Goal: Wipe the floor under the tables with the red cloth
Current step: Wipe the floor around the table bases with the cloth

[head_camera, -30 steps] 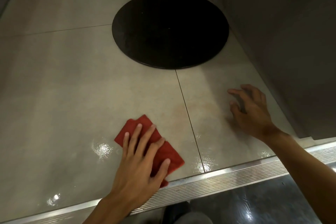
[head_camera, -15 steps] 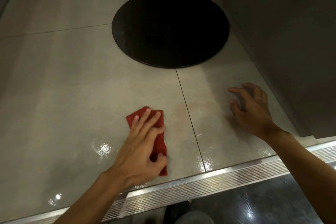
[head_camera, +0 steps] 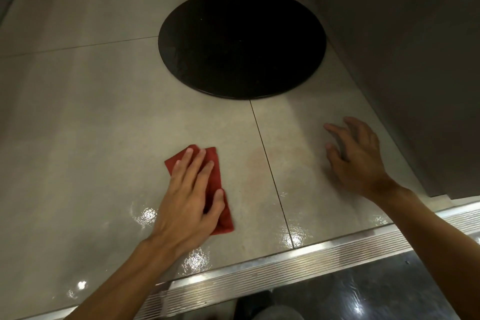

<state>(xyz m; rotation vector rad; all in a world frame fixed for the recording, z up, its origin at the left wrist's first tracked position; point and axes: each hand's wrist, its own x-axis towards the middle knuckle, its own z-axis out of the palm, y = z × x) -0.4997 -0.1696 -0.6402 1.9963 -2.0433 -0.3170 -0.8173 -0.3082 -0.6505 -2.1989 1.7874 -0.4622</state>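
Observation:
The folded red cloth (head_camera: 217,176) lies flat on the pale grey floor tiles (head_camera: 91,138). My left hand (head_camera: 189,195) presses down on it with fingers spread, covering its middle; the cloth's far corners and right edge stick out. My right hand (head_camera: 355,158) rests on the tile to the right, fingers apart, holding nothing. A faint reddish smear (head_camera: 259,161) marks the floor between the two hands, beside a tile joint.
The black round table base (head_camera: 241,44) with its post stands just beyond the hands. A dark wall panel (head_camera: 415,60) runs along the right. A ribbed metal threshold strip (head_camera: 285,267) crosses the near edge, with dark glossy floor (head_camera: 376,291) below it. Wet sheen lies near the strip.
My left hand has slid the red cloth forward and a little right, and the cloth has turned to lie more lengthwise. My right hand has stayed in place.

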